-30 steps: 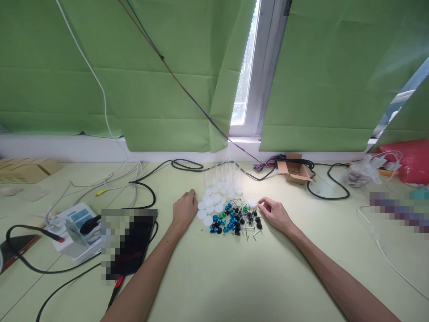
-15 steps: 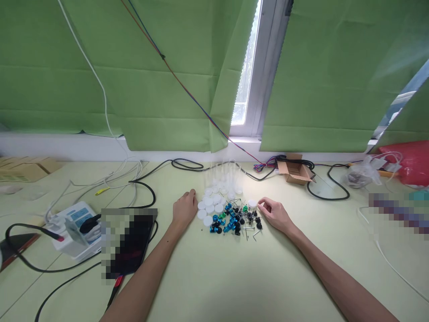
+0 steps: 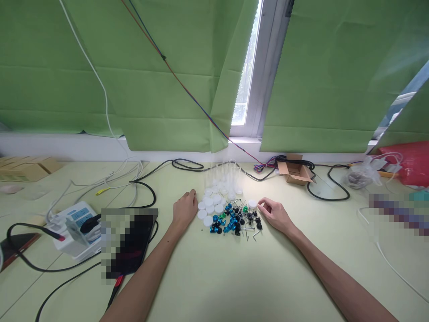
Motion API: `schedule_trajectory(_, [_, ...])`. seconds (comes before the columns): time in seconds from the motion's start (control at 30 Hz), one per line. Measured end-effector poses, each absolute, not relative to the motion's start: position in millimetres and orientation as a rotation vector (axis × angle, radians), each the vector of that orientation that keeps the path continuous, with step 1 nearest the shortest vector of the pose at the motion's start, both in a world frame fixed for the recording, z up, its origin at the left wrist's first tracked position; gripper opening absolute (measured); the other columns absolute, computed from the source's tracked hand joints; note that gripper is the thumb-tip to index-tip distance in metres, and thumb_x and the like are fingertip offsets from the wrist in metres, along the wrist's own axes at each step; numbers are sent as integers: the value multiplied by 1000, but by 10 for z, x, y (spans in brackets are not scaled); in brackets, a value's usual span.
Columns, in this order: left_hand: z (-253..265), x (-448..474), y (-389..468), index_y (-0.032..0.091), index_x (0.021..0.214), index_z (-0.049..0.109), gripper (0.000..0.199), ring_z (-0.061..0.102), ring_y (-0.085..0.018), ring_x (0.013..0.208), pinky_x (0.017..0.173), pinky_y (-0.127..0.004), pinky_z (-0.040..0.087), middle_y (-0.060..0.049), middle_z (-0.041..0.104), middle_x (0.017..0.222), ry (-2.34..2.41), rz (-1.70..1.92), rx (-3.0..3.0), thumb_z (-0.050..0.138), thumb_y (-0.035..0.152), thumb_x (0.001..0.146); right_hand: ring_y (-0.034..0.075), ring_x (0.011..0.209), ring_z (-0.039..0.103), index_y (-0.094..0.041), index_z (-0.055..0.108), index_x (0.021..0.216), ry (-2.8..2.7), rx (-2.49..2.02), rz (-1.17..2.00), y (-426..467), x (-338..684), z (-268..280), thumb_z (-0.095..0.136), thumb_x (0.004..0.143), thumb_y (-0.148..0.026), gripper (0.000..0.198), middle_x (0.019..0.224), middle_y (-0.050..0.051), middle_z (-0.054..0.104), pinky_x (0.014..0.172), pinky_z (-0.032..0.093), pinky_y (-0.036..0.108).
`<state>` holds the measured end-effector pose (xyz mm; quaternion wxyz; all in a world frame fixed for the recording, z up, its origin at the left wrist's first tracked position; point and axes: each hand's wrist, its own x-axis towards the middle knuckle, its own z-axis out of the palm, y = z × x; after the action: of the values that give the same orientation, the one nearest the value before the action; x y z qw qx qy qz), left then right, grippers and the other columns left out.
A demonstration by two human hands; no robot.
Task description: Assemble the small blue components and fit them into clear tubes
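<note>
My left hand [image 3: 185,207] rests on the table with its fingers curled in, just left of a cluster of white round caps [image 3: 209,209]. Nothing shows in it, though the fingertips are partly hidden. On the other side, my right hand [image 3: 273,211] lies with fingers loosely bent and slightly apart. Its fingertips are beside a single white cap [image 3: 252,204]; whether they touch it I cannot tell. Between the hands lies a pile of blue metal parts [image 3: 230,223], black knobs [image 3: 259,226], small green parts [image 3: 245,209] and thin metal pins [image 3: 248,229]. Clear tubes [image 3: 223,174] stand behind the caps.
A white power strip [image 3: 80,228] with cables and a dark, partly blurred tablet-like device [image 3: 130,246] lie at left. Black cable [image 3: 187,165] runs along the back. An open cardboard box [image 3: 295,172] stands back right, with a red bag [image 3: 409,161] beyond it.
</note>
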<state>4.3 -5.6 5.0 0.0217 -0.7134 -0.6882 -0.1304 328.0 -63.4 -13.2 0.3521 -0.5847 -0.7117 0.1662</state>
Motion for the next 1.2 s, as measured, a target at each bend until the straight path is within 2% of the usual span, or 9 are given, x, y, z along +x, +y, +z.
schedule_trajectory(0.17, [113, 61, -99, 19, 104, 57, 26, 65, -25, 78, 55, -29, 35, -10, 67, 96, -2145, -411, -2181, 34, 20, 92, 14, 51, 46, -20, 63, 83, -1845, -1509, 437, -644, 3282, -136, 46, 89, -43, 29, 55, -3, 51, 52, 36, 24])
schedule_trajectory(0.33, [259, 196, -246, 22, 107, 57, 28, 64, -23, 79, 58, -29, 36, -8, 66, 95, -2079, -449, -2209, 32, 24, 95, 14, 51, 44, -19, 63, 88, -1853, -1476, 412, -665, 3255, -125, 44, 91, -44, 32, 55, -3, 50, 52, 35, 25])
schedule_trajectory(0.4, [305, 289, -331, 22, 107, 58, 29, 63, -21, 77, 59, -29, 36, -8, 65, 98, -1956, -499, -2313, 31, 26, 96, 13, 50, 42, -18, 63, 88, -1831, -1458, 377, -676, 3234, -103, 44, 92, -45, 33, 54, -3, 48, 51, 36, 25])
schedule_trajectory(0.6, [356, 512, -587, 22, 91, 62, 34, 60, -17, 69, 55, -29, 35, -6, 61, 87, -1551, -491, -2668, 30, 34, 97, 12, 49, 39, -18, 64, 85, -1842, -1378, 301, -760, 3139, 2, 41, 94, -44, 36, 54, -2, 46, 52, 35, 25])
schedule_trajectory(0.77, [371, 568, -713, 23, 87, 64, 24, 58, -17, 66, 55, -28, 35, -4, 60, 78, -1100, -463, -2940, 49, 42, 88, 12, 50, 42, -19, 64, 87, -1970, -1251, 364, -885, 2982, 21, 47, 93, -40, 28, 57, -2, 51, 54, 37, 24])
schedule_trajectory(0.97, [314, 602, -726, 22, 85, 66, 22, 59, -17, 66, 54, -28, 35, -4, 61, 81, -1115, -444, -2948, 51, 39, 87, 12, 50, 47, -19, 65, 96, -2110, -1167, 432, -1000, 2847, -21, 51, 91, -41, 26, 58, -2, 55, 54, 38, 23])
schedule_trajectory(1.2, [258, 625, -712, 22, 82, 64, 19, 59, -16, 65, 53, -30, 34, -3, 61, 81, -1096, -357, -2923, 52, 35, 87, 11, 50, 48, -20, 65, 87, -2172, -1144, 320, -1005, 2845, -17, 50, 92, -39, 25, 60, 0, 58, 55, 38, 23])
